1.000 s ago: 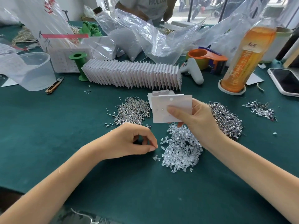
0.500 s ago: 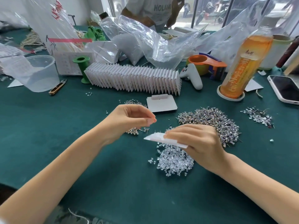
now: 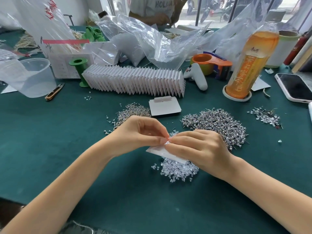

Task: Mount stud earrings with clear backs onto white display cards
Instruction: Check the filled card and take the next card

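Note:
My right hand (image 3: 197,149) grips a white display card (image 3: 156,150), held nearly flat above a pile of clear earring backs (image 3: 179,169). My left hand (image 3: 140,134) pinches something tiny at the card's upper edge, fingertips touching those of the right hand; a thin earring post shows between them. A large pile of stud earrings (image 3: 217,124) lies to the right, a smaller pile (image 3: 131,112) behind my left hand. Blank cards (image 3: 164,107) lie beyond the hands, and a long fanned row of white cards (image 3: 135,81) lies further back.
On the green cloth: a tea bottle (image 3: 249,65), a phone (image 3: 295,87), an orange tape dispenser (image 3: 212,65), a white controller (image 3: 197,75), a green spool (image 3: 79,70), a clear tub (image 3: 33,76), snips (image 3: 54,92), plastic bags (image 3: 152,41), a small stud heap (image 3: 266,116). Another person sits opposite.
The right hand turned the card from upright to flat and lowered it over the clear backs. The left hand rose from the table and met the card's edge.

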